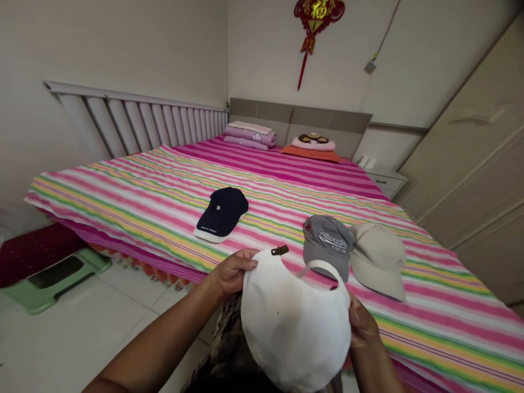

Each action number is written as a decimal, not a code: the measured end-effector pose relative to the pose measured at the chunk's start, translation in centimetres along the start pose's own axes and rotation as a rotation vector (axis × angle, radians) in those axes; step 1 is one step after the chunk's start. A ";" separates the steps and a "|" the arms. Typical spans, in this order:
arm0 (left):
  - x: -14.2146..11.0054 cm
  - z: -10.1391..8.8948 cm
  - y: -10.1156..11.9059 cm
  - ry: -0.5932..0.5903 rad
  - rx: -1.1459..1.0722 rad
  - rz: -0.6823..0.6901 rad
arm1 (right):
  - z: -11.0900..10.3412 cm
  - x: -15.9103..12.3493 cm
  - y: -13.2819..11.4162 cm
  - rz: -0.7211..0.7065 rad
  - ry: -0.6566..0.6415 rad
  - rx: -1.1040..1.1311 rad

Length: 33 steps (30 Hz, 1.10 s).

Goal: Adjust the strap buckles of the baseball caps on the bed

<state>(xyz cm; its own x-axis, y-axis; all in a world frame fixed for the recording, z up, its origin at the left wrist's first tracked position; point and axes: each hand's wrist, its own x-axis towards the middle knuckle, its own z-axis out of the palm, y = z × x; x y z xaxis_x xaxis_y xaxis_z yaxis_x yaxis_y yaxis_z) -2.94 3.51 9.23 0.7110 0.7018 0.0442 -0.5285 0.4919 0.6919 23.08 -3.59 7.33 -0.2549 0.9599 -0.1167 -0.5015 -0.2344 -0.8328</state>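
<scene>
A white baseball cap (295,322) is held up in front of me, its back opening facing the bed. My left hand (236,273) pinches the cap's left edge, near a small dark metal buckle (280,250). On the other side, my right hand (363,322) grips the right edge, its fingers partly hidden behind the cap. The loose strap curls over the opening. Beyond the white cap, a grey cap (327,243) with white lettering lies on the bed, touching a beige cap (380,256). Farther left rests a navy cap (224,213) with a white brim edge.
The bed has a striped sheet (135,191). Folded purple bedding (249,135) and a pink pillow (313,144) sit by the headboard (311,121). A green stool (57,281) stands on the floor at left, a nightstand (387,180) at right.
</scene>
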 end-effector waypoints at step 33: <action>1.2 5.1 -0.5 0.062 0.451 -0.022 | 8.0 0.7 -2.4 -0.042 0.031 -0.437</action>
<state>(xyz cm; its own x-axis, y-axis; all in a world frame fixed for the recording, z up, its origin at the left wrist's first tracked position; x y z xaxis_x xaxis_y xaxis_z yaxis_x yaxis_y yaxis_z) 0.53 1.47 12.59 0.6830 0.7304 -0.0079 -0.2488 0.2428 0.9376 17.55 -3.58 13.60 -0.2137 0.9729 -0.0879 -0.1121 -0.1138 -0.9872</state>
